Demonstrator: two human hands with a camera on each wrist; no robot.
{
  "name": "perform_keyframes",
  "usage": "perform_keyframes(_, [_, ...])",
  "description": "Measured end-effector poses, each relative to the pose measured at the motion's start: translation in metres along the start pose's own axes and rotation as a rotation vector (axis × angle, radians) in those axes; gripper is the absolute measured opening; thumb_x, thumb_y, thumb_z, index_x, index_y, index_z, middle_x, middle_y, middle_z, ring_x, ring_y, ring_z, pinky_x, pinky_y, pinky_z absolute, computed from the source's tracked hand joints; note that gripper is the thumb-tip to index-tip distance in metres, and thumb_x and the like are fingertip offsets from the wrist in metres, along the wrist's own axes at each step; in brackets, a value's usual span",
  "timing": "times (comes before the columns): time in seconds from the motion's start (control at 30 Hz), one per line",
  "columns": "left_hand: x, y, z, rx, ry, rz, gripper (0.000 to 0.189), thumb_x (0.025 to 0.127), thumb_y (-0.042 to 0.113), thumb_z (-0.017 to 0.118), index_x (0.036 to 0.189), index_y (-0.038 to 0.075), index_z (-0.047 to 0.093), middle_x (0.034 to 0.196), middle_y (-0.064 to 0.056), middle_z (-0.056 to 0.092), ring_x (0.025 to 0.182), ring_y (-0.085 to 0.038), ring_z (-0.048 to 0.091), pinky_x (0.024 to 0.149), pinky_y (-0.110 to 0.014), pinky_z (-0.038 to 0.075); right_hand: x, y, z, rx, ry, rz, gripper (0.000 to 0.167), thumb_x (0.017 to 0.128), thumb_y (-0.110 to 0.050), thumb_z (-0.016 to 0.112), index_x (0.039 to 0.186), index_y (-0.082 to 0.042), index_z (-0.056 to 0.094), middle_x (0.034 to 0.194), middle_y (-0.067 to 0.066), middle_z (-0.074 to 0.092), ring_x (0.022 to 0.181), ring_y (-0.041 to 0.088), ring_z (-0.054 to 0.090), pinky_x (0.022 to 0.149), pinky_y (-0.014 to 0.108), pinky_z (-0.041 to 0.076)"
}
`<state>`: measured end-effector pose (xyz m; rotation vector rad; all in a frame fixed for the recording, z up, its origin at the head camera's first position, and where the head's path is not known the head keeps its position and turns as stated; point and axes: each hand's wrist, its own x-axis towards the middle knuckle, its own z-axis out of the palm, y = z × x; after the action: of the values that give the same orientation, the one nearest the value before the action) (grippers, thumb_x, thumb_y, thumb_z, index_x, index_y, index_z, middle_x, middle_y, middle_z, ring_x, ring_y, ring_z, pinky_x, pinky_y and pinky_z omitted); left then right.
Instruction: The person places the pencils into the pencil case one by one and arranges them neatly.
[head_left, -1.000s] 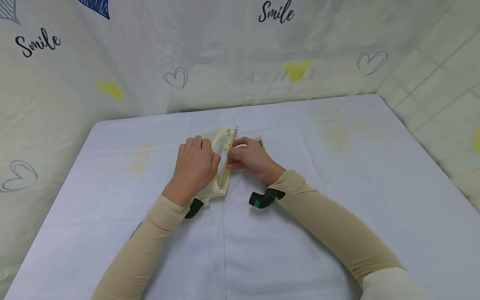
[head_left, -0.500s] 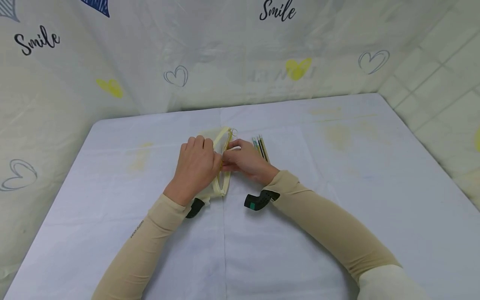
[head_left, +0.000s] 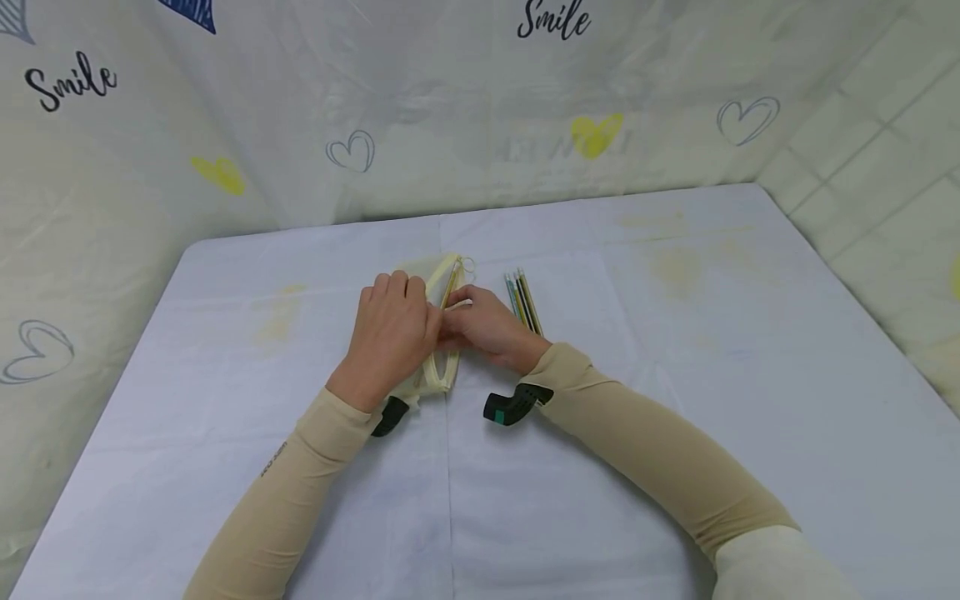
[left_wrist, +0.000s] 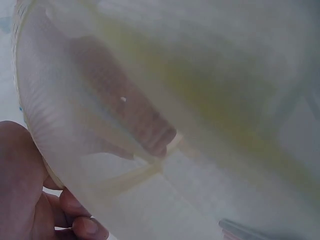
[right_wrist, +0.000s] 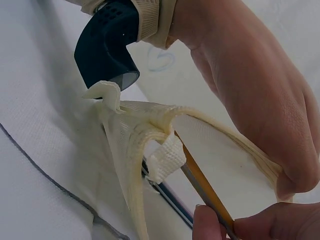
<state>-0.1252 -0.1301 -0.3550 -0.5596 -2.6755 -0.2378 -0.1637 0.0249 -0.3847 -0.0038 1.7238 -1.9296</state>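
A translucent cream mesh pencil case (head_left: 435, 271) with a zip-edged mouth stands between both hands. My left hand (head_left: 397, 325) grips the edge of its mouth, fingers curled. My right hand (head_left: 491, 329) is at the opening. In the right wrist view its fingertips pinch a yellow pencil (right_wrist: 206, 187), whose far end passes into the case. Another dark, slim pencil (right_wrist: 172, 202) lies inside. The left wrist view is filled by the blurred mesh (left_wrist: 200, 125), with a hand showing dimly through it.
Several pencils (head_left: 523, 298) lie side by side on the white-covered table (head_left: 637, 467), just beyond my right wrist. A ring (head_left: 468, 265) hangs at the case's far end. A printed white curtain (head_left: 450, 100) rises behind the table.
My right hand has moved left and brought the pencil from above the mouth down into the case. The left hand keeps its grip. The pencils on the table are more exposed.
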Motion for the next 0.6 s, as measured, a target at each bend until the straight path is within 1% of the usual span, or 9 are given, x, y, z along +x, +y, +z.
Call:
perform_keyframes(0.13, [0.000, 0.000, 0.000, 0.004, 0.003, 0.001, 0.021, 0.096, 0.011, 0.044, 0.077, 0.003, 0.048, 0.077, -0.014, 0.048, 0.074, -0.034, 0.045, 0.070, -0.044, 0.040, -0.001, 0.000, -0.002, -0.014, -0.004, 0.004, 0.038, 0.099, -0.008, 0.061, 0.130, 0.000, 0.042, 0.119, 0.029, 0.073, 0.087, 0.015, 0.075, 0.084, 0.030, 0.062])
perform_keyframes(0.27, [0.000, 0.001, -0.001, 0.004, 0.009, -0.001, 0.021, 0.095, 0.011, 0.044, 0.076, 0.003, 0.047, 0.076, -0.014, 0.047, 0.073, -0.034, 0.044, 0.069, -0.045, 0.040, -0.005, -0.005, -0.005, -0.023, 0.004, 0.008, 0.041, 0.099, -0.009, 0.061, 0.134, 0.001, 0.043, 0.117, 0.024, 0.072, 0.086, 0.015, 0.075, 0.084, 0.030, 0.062])
perform_keyframes(0.43, [0.001, 0.001, -0.002, -0.001, 0.008, -0.005, 0.020, 0.094, 0.010, 0.044, 0.076, 0.003, 0.046, 0.076, -0.014, 0.047, 0.073, -0.034, 0.044, 0.069, -0.045, 0.040, -0.013, -0.014, -0.017, -0.070, 0.047, 0.002, 0.045, 0.096, -0.010, 0.063, 0.135, 0.002, 0.045, 0.115, 0.018, 0.068, 0.083, 0.015, 0.071, 0.080, 0.026, 0.061])
perform_keyframes(0.6, [0.001, 0.001, -0.002, 0.005, 0.011, -0.006, 0.020, 0.094, 0.010, 0.045, 0.075, 0.004, 0.046, 0.076, -0.015, 0.047, 0.073, -0.035, 0.045, 0.068, -0.044, 0.040, -0.018, -0.021, -0.032, -0.113, 0.094, -0.008, 0.046, 0.095, -0.013, 0.065, 0.134, 0.003, 0.048, 0.116, 0.013, 0.065, 0.086, 0.018, 0.069, 0.079, 0.024, 0.060])
